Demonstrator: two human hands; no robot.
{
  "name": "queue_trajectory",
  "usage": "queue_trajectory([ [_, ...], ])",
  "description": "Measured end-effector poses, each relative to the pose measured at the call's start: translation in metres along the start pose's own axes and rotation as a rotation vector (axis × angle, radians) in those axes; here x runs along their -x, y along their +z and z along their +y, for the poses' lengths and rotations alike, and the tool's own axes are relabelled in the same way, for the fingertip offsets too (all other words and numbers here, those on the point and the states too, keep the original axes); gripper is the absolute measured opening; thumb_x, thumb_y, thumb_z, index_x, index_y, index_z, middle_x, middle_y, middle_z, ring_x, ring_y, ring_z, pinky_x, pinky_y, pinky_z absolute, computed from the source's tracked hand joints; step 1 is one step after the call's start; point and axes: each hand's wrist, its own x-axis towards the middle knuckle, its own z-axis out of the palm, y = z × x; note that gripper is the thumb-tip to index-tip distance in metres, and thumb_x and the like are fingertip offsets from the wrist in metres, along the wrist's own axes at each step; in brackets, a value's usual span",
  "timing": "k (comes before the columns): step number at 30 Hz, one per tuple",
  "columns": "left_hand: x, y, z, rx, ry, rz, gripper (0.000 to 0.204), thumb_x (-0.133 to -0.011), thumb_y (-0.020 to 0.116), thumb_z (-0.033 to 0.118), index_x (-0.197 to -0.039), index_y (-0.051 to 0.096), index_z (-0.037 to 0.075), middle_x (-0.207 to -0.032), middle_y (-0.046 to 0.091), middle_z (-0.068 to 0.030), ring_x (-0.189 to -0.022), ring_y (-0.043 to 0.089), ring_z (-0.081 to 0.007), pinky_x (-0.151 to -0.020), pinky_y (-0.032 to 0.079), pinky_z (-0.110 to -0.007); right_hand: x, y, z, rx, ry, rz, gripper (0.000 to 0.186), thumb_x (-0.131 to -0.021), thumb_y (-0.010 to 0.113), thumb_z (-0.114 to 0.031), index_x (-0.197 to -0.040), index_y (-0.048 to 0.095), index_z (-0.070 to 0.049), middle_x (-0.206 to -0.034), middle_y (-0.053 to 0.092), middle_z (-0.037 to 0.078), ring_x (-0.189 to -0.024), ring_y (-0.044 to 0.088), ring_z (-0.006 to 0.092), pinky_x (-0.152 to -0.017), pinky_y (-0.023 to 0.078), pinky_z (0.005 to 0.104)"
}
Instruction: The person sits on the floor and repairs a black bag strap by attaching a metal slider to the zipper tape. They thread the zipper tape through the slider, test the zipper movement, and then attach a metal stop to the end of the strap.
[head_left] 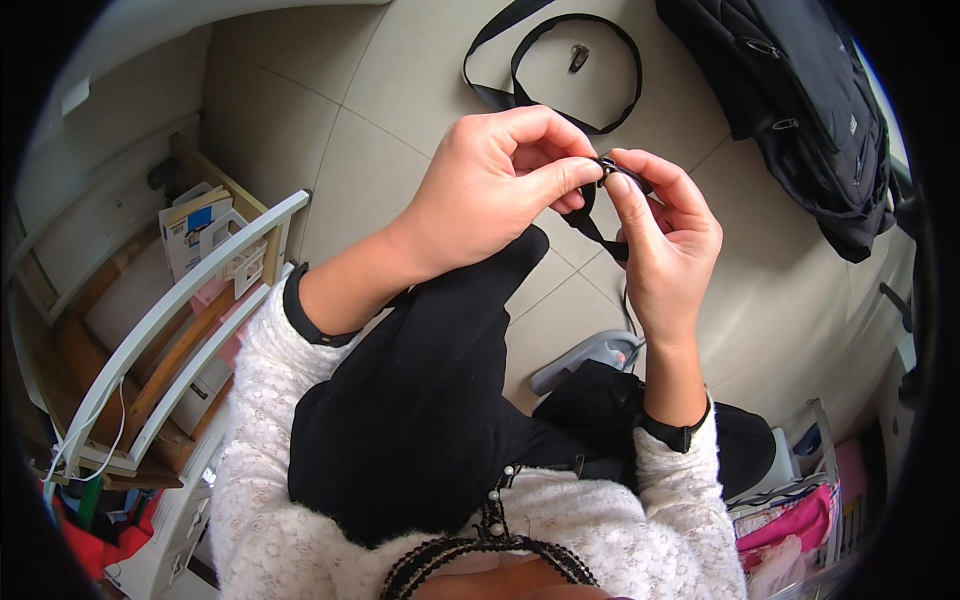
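Above my knees, my left hand pinches a small black metal-looking buckle between thumb and forefinger. My right hand grips the other side of it the same way, so the thumbs almost meet. A black webbing strap hangs from the buckle below the fingers. Much of the buckle is hidden by the fingertips, so how the strap runs through it cannot be seen. Beyond my hands, more black strap lies in a loop on the tiled floor. Inside that loop rests a small dark metal clip.
A black bag with zips lies at the upper right. Below my hands is a grey slipper on the floor. To the left stands a pale-railed wooden rack with papers. Pink cloth sits in a rack at the lower right.
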Motion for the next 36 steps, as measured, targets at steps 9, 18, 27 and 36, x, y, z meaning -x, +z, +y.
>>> queue_trajectory([
  [9,0.002,-0.003,0.000,-0.253,0.146,0.024,0.005,-0.097,0.069,0.004,-0.096,0.071,0.000,-0.085,0.070,-0.0022,-0.070,0.064,-0.0067,-0.066,0.054,-0.021,-0.001,-0.002,0.000,0.034,0.029,-0.076,0.013,-0.096,0.071,-0.002,-0.108,0.071,0.002,-0.095,0.071,0.002,-0.078,0.063,0.0039,-0.067,0.048,0.0176],
  [18,0.001,0.004,-0.019,0.041,0.089,-0.017,0.007,-0.100,0.064,0.003,-0.103,0.065,-0.003,-0.089,0.068,-0.0079,-0.069,0.066,-0.0108,-0.066,0.060,-0.027,-0.001,-0.002,-0.004,0.376,-0.031,-0.058,0.009,-0.096,0.070,-0.002,-0.104,0.070,0.003,-0.092,0.071,0.002,-0.073,0.063,0.0044,-0.064,0.048,0.0187],
  [27,0.002,0.005,-0.014,0.262,-0.020,-0.061,0.010,-0.102,0.063,0.005,-0.108,0.063,-0.003,-0.092,0.069,-0.0102,-0.076,0.072,-0.0161,-0.070,0.061,-0.028,0.008,0.004,-0.003,-0.044,0.024,-0.047,0.017,-0.097,0.070,-0.001,-0.113,0.068,0.005,-0.099,0.073,0.008,-0.085,0.071,0.0113,-0.071,0.055,0.0200],
  [36,0.006,0.011,-0.027,0.045,0.299,-0.015,0.003,-0.101,0.060,-0.002,-0.103,0.060,-0.004,-0.094,0.066,-0.0106,-0.069,0.066,-0.0130,-0.066,0.057,-0.026,0.007,0.003,-0.009,-0.026,-0.001,-0.087,0.014,-0.097,0.069,0.000,-0.110,0.068,0.005,-0.089,0.071,0.005,-0.077,0.067,0.0075,-0.065,0.053,0.0185],
])
